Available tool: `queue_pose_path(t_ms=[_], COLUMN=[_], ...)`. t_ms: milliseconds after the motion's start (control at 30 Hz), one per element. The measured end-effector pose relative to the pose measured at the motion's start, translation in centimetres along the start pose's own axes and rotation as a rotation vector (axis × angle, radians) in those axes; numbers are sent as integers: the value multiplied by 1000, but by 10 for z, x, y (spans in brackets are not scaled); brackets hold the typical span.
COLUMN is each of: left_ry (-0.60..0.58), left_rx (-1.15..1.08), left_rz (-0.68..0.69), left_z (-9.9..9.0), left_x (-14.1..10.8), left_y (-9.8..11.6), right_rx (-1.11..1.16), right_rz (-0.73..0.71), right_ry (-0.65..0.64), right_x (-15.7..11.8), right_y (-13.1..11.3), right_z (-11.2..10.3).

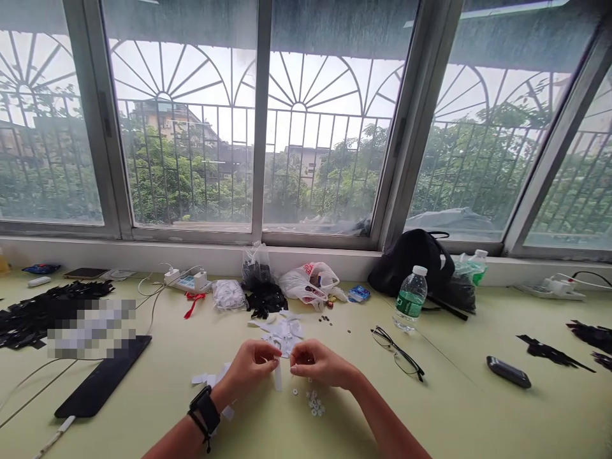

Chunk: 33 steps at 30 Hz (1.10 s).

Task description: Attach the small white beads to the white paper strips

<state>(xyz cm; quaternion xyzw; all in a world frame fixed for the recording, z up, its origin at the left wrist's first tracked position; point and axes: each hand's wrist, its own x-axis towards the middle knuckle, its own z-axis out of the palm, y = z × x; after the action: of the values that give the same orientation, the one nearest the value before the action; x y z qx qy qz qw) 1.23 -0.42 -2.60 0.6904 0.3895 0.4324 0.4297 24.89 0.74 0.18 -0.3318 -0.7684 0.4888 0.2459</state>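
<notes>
My left hand (251,366), with a dark watch on its wrist, pinches a narrow white strip (278,377) that hangs down from the fingertips. Close beside it, my right hand (325,363) is closed in a pinch; what lies between its fingertips is too small to make out. Small white discs with a hole (314,406), like washers or snap parts, lie in a loose heap below my right hand. Beyond both hands is a pile of white strips (287,330). More white pieces (199,378) lie around my left wrist, partly hidden by it.
Behind the white pile stand a bag of white pieces (229,294), black strips (265,299) and a white plastic bag (306,285). Glasses (398,352) and a water bottle (411,299) are to the right. A phone (105,376) with a cable lies left.
</notes>
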Motion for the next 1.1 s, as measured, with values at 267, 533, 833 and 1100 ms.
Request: queue_pose_path(t_ms=[267,533,833,1100], left_ry=[-36,73,33,50], left_rx=[-96,-113,-141,-129], left_rz=[41,64,104,134], left_z=[9,10,10,11], left_x=[0,2,-1,-3], left_y=[-6,-3,6,7], right_rx=[30,7,288,408], right_rz=[-86,-85,-99,20], right_ry=[277,322,285,257], right_x=[19,21,21,14], right_y=[8,12,5,-1], right_z=[33,35,32,30])
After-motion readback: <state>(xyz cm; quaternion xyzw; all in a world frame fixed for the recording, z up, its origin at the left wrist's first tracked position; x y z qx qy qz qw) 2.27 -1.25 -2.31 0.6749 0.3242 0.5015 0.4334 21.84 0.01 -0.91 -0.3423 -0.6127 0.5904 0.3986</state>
